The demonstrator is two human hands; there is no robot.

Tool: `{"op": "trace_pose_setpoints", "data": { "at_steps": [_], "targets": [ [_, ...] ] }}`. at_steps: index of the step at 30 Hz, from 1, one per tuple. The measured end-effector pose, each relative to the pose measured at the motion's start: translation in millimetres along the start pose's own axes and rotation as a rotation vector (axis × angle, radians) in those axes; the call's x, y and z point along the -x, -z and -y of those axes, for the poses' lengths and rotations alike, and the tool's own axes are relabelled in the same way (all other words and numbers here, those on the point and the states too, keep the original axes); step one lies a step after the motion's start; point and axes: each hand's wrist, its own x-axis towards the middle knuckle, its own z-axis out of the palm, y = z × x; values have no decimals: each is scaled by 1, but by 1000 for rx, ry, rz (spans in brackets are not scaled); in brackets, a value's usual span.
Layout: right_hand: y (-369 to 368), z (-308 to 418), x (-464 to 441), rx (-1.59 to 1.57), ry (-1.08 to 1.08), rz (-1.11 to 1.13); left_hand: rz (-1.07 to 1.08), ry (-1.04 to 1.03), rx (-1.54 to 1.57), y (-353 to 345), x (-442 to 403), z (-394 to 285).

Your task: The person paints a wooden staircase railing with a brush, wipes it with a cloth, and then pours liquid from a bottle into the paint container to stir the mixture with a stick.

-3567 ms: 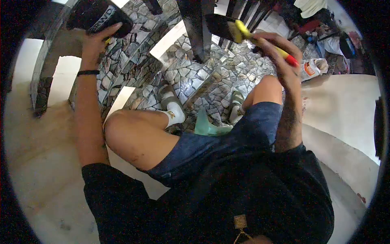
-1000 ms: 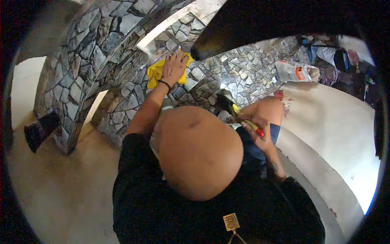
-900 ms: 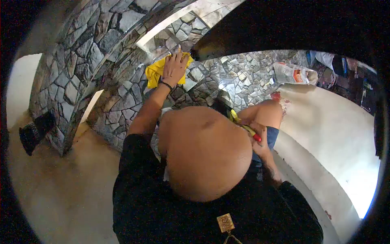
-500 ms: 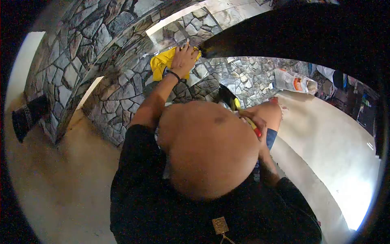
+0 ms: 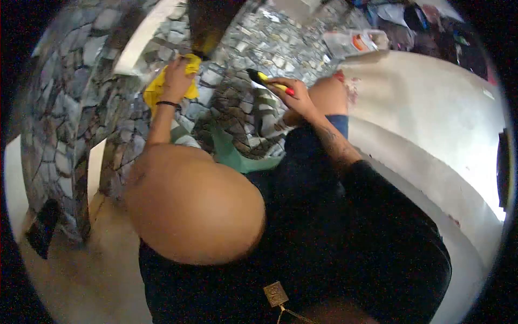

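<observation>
From where I stand, the bent knee [image 5: 194, 205] comes nearest, with a loose green sheet [image 5: 237, 159] between the legs. Beyond it, the right hand [image 5: 298, 96] closes round the handle of a brush [image 5: 275, 86], dark head pointing inward over the stone-patterned floor [image 5: 232, 102]; I can't tell whether it touches. A light grip well down the handle should give good control, and I'd angle the head clear of the sheet.

The two hands are well apart. The left hand [image 5: 178, 81] lies on a yellow cloth [image 5: 156, 89] spread beside the foot of a dark post [image 5: 213, 24]; blur hides whether its fingers pinch or just press. A flat palm and even pressure would suit the cloth best. Farther off lies a white bag [image 5: 345, 44].
</observation>
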Motion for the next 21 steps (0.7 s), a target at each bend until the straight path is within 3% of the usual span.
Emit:
{"op": "trace_pose_setpoints", "data": {
  "at_steps": [1, 2, 4, 7, 10, 14, 17, 20, 21],
  "targets": [
    [-9, -14, -1, -25, 137, -80, -39, -1, -18, -2, 1, -6],
    [-13, -14, 0, -16, 28, -58, -73, -2, -37, 1, 3, -14],
    [-23, -20, 2, -112, 22, 1, -67, 24, -55, -3, 5, -17],
    [-50, -76, 3, 27, 75, 15, -53, 0, -138, 3, 3, -23],
    [-42, -39, 3, 5, -76, 122, -30, -26, -216, 6, 1, -28],
    [-48, -48, 0, 81, -83, 112, 59, -5, -274, 10, -3, -32],
    [-48, -45, -1, -7, 36, 65, 97, 11, -255, 16, -3, -36],
    [-43, -36, 1, -107, -144, 156, 101, 5, -295, 14, -4, -35],
    [-42, -37, 1, -77, -114, 149, 119, 10, -302, 15, -6, -35]
  ]
}}
